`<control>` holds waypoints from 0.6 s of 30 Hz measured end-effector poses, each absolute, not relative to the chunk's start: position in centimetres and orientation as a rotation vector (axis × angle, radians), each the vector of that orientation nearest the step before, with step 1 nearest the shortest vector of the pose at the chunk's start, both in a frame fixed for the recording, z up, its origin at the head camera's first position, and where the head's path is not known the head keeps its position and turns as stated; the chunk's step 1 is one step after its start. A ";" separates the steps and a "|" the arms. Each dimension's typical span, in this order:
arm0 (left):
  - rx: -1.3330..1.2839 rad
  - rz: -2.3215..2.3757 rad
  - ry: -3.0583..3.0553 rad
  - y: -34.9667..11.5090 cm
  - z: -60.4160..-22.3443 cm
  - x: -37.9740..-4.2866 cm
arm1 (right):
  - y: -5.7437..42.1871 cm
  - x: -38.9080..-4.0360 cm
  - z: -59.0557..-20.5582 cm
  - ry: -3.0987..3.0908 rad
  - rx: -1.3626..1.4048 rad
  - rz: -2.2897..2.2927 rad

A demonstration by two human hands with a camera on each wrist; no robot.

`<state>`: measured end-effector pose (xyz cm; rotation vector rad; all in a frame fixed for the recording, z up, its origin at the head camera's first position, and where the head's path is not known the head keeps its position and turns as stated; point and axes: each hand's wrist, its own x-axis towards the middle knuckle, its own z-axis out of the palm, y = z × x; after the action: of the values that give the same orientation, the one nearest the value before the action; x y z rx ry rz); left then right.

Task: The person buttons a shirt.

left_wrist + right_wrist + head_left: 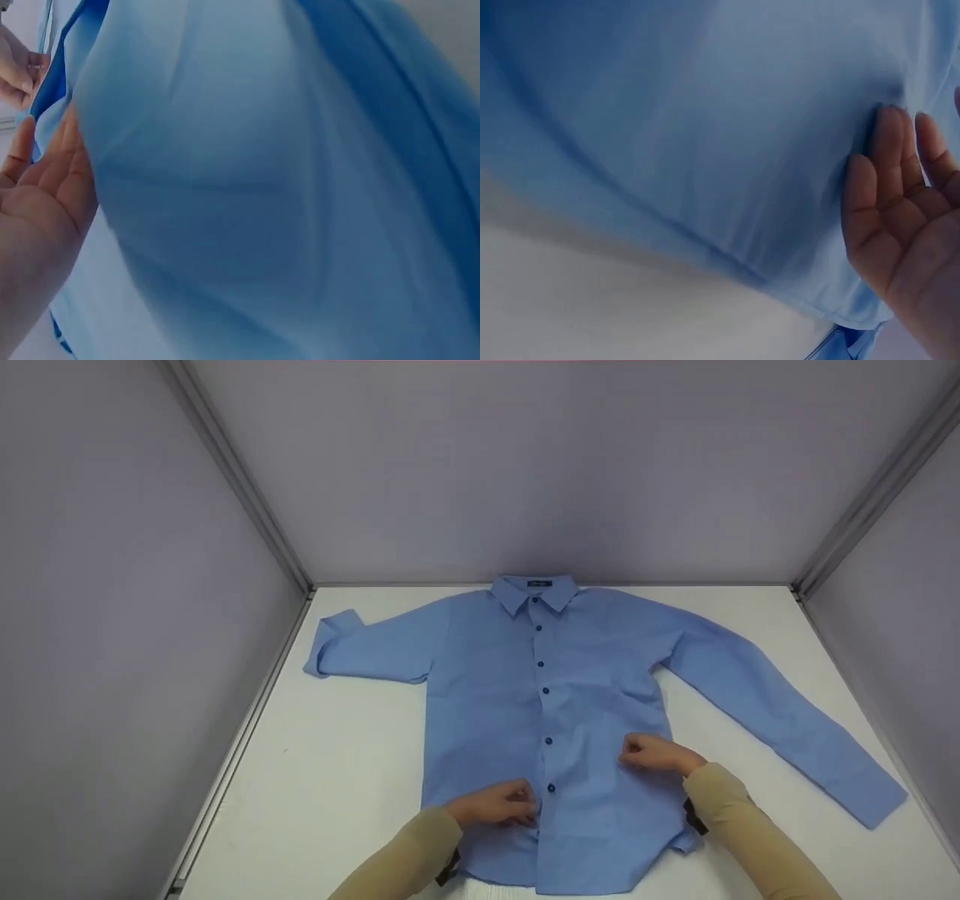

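Note:
A light blue long-sleeved shirt [480,682] lies front up, its collar at the far edge and dark buttons down the placket. My left hand [499,802] is by the lower placket, below the lowest visible button, with bent fingers pinching the cloth edge. In the left wrist view, the left hand's fingertips [67,139] pass partly behind that edge. My right hand [652,754] is over the right side of the shirt's body, fingers loosely bent. In the right wrist view, the right hand's fingers [889,161] touch the cloth, with nothing gripped.
The shirt's left sleeve [375,649] is folded back at its end. The right sleeve [787,712] stretches toward the near right. Under the shirt is a white table [322,780]. Grey panels [540,472] enclose the back and both sides.

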<state>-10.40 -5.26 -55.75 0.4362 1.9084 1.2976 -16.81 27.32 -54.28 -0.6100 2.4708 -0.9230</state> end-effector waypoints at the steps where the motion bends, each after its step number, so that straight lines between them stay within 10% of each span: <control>1: 0.433 1.310 1.872 -5.0 -55.9 -10.3 | 27.2 -16.9 -54.5 2.464 -0.606 -0.918; 18: 0.480 1.223 1.804 -3.7 -56.1 -9.8 | 27.1 -17.1 -54.8 2.503 -0.630 -0.924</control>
<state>-9.78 -3.71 -56.06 0.4803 1.8041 1.2232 -17.11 27.14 -54.85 -0.6295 2.5027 -0.9236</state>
